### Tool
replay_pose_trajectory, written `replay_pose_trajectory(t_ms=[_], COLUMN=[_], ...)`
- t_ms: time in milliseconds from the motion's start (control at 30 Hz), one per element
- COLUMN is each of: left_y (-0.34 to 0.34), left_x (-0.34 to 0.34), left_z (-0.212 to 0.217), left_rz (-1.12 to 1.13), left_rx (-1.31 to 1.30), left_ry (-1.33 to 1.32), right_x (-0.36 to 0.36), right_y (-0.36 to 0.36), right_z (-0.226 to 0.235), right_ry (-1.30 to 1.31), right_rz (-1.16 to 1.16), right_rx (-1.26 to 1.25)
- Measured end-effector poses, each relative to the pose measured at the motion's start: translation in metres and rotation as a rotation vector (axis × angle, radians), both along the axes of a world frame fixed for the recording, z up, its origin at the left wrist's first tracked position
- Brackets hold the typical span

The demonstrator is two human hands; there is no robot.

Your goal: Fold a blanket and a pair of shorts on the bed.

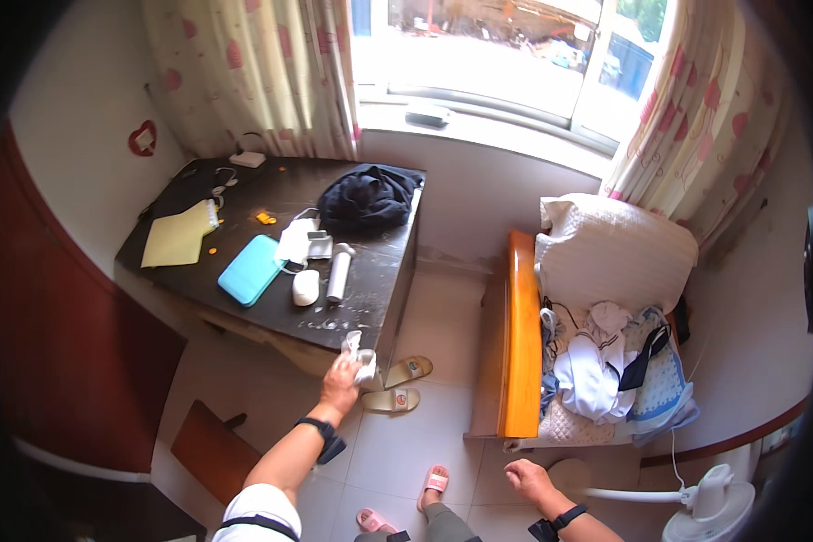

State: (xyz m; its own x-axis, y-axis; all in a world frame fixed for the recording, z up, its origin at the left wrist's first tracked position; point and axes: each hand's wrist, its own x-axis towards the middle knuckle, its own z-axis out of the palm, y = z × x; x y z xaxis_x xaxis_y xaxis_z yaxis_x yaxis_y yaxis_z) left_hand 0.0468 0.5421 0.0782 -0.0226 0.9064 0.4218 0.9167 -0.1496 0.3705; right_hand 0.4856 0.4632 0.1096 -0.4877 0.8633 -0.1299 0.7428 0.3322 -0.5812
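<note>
Dark desk (370, 271); left hand (339, 384) near edge, clamped on white object (365, 365); right hand (533, 481): closure unclear.

White top garment; I saw it as one loose short sleeve (266, 502) on the left arm, with a narrow dark strap (260, 521) round it. Left wrist wore a black band (314, 423) with a dark, blocky unit (331, 450) attached. Right wrist had a similar black wristband (570, 517), a second dark unit (544, 531) beside it, detail too small to tell. Left hand (340, 384) and right hand (534, 481) were bare. Trousers (450, 522) were grey-green, plain. Small dark patches (397, 537) showed on the legs, only partly seen, nature unclear. Footwear: pink open-toed slippers (434, 482), broad-strapped; a paler patch marked the right strap.
</note>
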Motion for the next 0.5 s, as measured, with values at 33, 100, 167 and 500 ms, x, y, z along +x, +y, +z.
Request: replay_pose_trajectory(t_ms=[33,100,167,500], left_y=[-0.035,-0.109,-0.179,-0.314], left_x=[-0.01,-0.041,-0.058,-0.045], left_z=[-0.001,-0.023,-0.023,0.127], left_rz=[0.006,0.147,0.358,0.152], left_rx=[-0.279,-0.661,-0.681,-0.33], left_ry=[-0.105,-0.463,-0.537,-1.501], right_x=[-0.002,-0.021,-0.051,-0.34], right_y=[-0.007,-0.014,-0.017,-0.099], right_z=[0.004,0.009,0.012,0.091], right_ry=[0.003,0.0,0.064,0.659], right_rz=[-0.04,-0.01,0.128,0.572], right_rx=[-0.005,-0.014,0.017,-0.758])
